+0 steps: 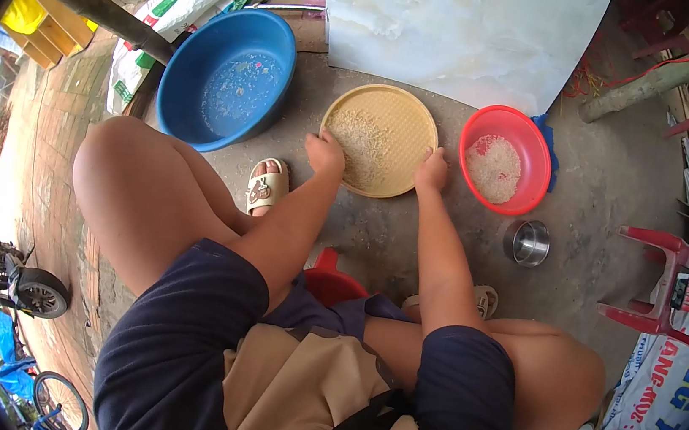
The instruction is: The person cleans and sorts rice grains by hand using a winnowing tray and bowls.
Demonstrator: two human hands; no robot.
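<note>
A round woven winnowing tray (407,150) is held out in front of me, with pale grains (362,136) gathered on its left half. My left hand (325,154) is closed on its left rim, and my right hand (431,170) grips the right rim with the thumb on top. Left of the tray stands a large blue basin (172,98) with scattered pale bits on its bottom. On the right is a red basin (532,139) holding a heap of whitish grains (492,169). A small metal bowl (528,243) sits below the red basin.
A pale marbled panel (459,28) rises behind the tray. Woven sacks (158,20) lie beyond the blue basin. A red plastic stool (668,286) lies at the right near a printed sack (657,378). A pole (100,9) crosses the upper left. My sandalled foot (267,187) is near the tray.
</note>
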